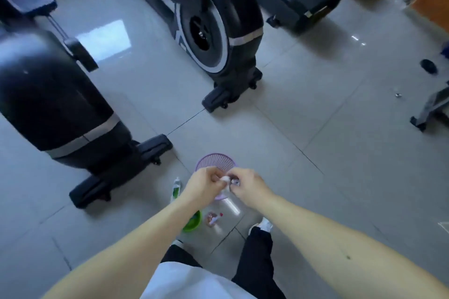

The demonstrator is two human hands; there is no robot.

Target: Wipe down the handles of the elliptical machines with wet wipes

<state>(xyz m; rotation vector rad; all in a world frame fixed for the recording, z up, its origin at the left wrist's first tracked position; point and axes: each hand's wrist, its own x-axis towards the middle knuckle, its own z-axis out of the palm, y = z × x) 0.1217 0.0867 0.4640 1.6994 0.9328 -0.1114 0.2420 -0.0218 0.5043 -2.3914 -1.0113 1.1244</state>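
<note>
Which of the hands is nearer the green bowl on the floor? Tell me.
Left. The left hand is above the green bowl, on its side; the right hand is further to the right. Both pinch a white wipe.

The two ellipticals, one at left (56, 109) and one further back (218, 29), are black with grey bands. The floor (303, 128) is pale grey tile with dark grout lines. The basket (215, 161) is lilac mesh. The wipe (226, 179) is white. A bowl (193, 222) is bright green. The trousers (255, 257) are black, the shirt (194, 284) white. An orange panel (435, 2) shows at the right edge.
</note>
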